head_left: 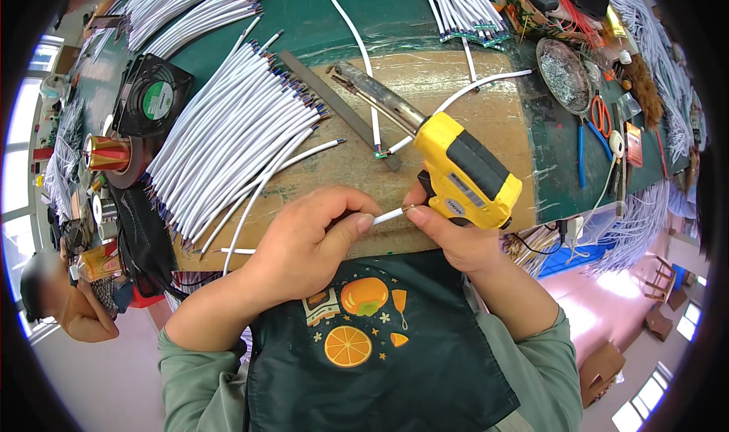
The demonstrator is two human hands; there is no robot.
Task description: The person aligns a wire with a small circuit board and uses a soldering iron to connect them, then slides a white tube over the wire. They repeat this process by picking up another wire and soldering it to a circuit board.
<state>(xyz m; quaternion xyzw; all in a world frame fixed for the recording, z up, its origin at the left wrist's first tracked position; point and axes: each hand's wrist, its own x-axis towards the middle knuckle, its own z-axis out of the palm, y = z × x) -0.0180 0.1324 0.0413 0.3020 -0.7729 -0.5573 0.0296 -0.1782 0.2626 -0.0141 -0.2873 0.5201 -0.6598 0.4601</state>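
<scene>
The left hand [300,238] pinches a white cable [389,217] between thumb and forefinger near the front edge of the brown board [501,105], its tip meeting the thumb of the right hand [463,238], whose fingers wrap a yellow-and-black soldering gun [465,172], with a sheaf of white cables [235,136] leftward

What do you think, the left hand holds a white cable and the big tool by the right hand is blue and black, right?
In the head view, the big tool by the right hand is yellow and black, not blue. The left hand does hold a white cable.
</scene>
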